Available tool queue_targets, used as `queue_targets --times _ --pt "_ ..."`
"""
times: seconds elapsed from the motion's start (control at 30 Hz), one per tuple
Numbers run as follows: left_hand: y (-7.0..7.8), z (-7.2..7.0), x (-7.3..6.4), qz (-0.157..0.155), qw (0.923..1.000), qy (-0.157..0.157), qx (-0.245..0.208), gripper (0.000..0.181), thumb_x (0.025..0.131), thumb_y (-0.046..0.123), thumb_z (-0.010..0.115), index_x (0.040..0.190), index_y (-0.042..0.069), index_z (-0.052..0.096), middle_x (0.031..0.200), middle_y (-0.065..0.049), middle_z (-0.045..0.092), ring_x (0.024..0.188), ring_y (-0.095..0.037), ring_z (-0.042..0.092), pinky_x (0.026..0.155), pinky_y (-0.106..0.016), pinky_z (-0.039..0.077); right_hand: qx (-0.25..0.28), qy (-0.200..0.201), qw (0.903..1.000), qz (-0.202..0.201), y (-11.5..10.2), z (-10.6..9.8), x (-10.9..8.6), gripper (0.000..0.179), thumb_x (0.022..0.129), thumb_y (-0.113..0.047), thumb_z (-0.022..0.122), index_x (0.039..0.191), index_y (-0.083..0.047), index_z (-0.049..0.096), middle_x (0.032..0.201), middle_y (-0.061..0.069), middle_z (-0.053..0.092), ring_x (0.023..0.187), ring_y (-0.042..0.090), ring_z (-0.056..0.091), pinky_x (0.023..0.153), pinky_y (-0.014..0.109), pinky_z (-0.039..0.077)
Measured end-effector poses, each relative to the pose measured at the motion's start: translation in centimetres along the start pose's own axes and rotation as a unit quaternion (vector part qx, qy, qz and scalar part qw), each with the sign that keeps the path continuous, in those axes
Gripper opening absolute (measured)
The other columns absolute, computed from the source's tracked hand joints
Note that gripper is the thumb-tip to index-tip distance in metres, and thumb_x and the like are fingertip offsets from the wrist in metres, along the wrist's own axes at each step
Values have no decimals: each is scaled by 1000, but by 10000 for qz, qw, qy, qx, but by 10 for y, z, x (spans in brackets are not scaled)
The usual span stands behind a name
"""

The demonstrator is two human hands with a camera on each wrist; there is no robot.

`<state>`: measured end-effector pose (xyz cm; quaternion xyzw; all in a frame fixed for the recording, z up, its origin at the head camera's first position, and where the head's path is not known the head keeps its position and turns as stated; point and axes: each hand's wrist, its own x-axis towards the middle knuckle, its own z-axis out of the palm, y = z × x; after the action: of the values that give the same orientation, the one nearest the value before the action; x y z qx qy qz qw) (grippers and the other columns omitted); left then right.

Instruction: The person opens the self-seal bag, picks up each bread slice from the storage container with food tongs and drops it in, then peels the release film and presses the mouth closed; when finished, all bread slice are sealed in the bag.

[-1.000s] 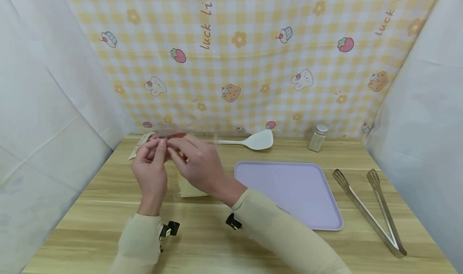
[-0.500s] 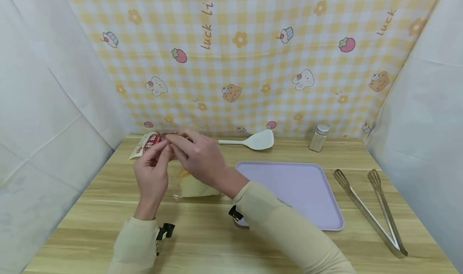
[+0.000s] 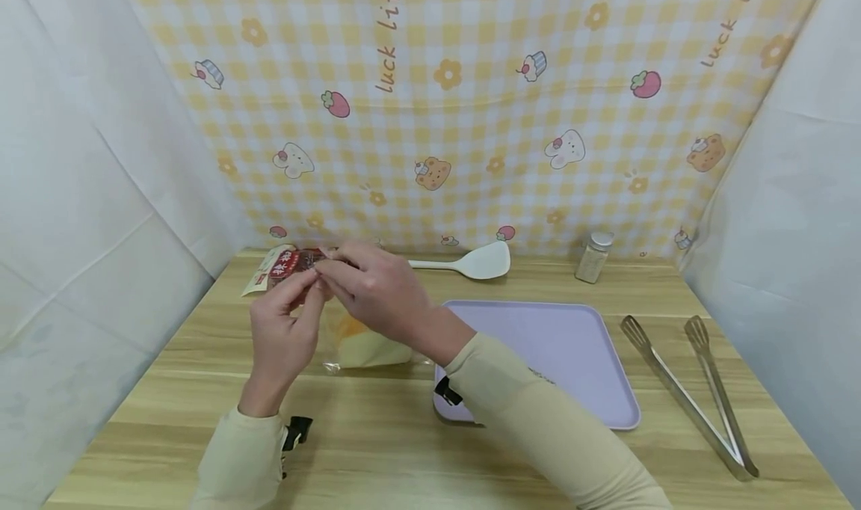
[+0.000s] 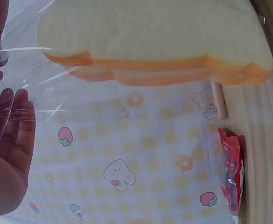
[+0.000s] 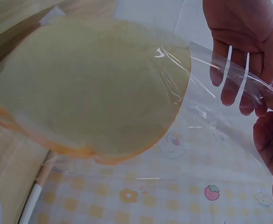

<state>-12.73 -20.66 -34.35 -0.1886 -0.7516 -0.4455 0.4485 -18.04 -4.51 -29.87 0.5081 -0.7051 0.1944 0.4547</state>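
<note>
Slices of white bread point(image 3: 373, 351) with an orange-brown crust are inside a clear plastic bag point(image 5: 220, 121). Between thumb and fingertips, my left hand point(image 3: 284, 338) pinches the bag's gathered end. Right beside it, my right hand point(image 3: 383, 293) pinches the same end, and the fingertips of both hands meet there. In the left wrist view the bread point(image 4: 155, 39) hangs across the top behind shiny film. The right wrist view shows the film stretched from the bread point(image 5: 89, 88) to the pinching fingers. My right hand partly covers the bread in the head view.
Behind the hands lies a red-and-cream food packet point(image 3: 285, 265). A white spatula point(image 3: 486, 261) and a shaker jar point(image 3: 593, 257) are along the back. A lilac tray point(image 3: 605, 360) lies to the right, with opened metal tongs point(image 3: 699, 398) beyond it on the wooden table point(image 3: 377, 450).
Both hands have shifted slightly right and toward me, still pinching the bag's end. More of the red packet and of the bagged bread now shows.
</note>
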Motion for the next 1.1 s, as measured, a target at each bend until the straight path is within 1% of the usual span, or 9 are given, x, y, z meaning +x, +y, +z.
queue_targets --times 0.03,0.1,0.23,0.4,0.5,0.7,0.83,0.93,1.1 --pt "0 0 0 48 10000 -34 77 21 97 -11 60 109 -12 77 92 -22 77 89 13 65 79 -7 53 -32 16 10000 -45 0 -1 0 15 103 -16 69 106 -10 83 101 0 77 96 11 75 87 15 57" --pt "1 0 1 126 9997 -88 207 20 97 -10 60 109 -11 77 92 -24 76 88 15 63 78 -6 51 -77 55 9999 -126 1 -1 0 15 104 -16 69 105 -10 83 100 -1 78 95 10 75 87 15 57" --pt "3 0 2 302 9986 -98 430 19 96 -11 61 107 -11 77 92 -25 77 91 18 61 81 -5 50 -131 125 9995 -245 3 -3 0 14 103 -16 69 101 -11 82 97 -2 77 91 9 74 88 16 58" --pt "4 -1 3 435 9970 -163 625 18 95 -10 62 104 -10 78 92 -23 78 93 18 60 83 -5 49 -61 104 9996 -272 4 -5 -1 12 102 -15 72 100 -10 83 98 -1 79 95 11 76 90 17 58" --pt "5 -2 3 543 9957 -195 724 18 95 -9 62 102 -8 78 90 -21 78 88 9 63 83 -5 48 114 36 9997 -219 4 -8 -1 11 100 -14 73 101 -9 83 98 -1 79 94 10 76 89 16 58" --pt "5 -4 4 727 9918 -319 1003 17 95 -6 63 101 -8 78 90 -19 78 78 -19 71 83 -5 47 277 -64 9994 -210 4 -12 0 12 100 -14 73 105 -8 82 105 2 81 100 13 78 92 19 58" --pt "6 -6 4 797 9899 -391 1107 16 95 -4 63 102 -10 77 91 -21 78 76 -28 72 84 -5 47 255 -115 9995 -161 3 -12 1 15 101 -14 71 109 -6 81 108 3 81 102 13 77 91 20 59" --pt "6 -7 4 774 9902 -419 1080 16 95 -4 64 102 -10 77 92 -21 78 77 -27 72 84 -6 47 243 -174 9995 -85 2 -11 1 15 101 -14 70 109 -6 80 105 3 79 93 10 76 84 17 58" --pt "8 -7 3 652 9935 -362 856 20 94 -8 62 105 -7 79 95 -20 80 84 -11 73 84 -6 49 407 -62 9989 207 3 -10 1 8 100 -10 69 103 -5 75 96 3 75 76 8 67 68 13 52"
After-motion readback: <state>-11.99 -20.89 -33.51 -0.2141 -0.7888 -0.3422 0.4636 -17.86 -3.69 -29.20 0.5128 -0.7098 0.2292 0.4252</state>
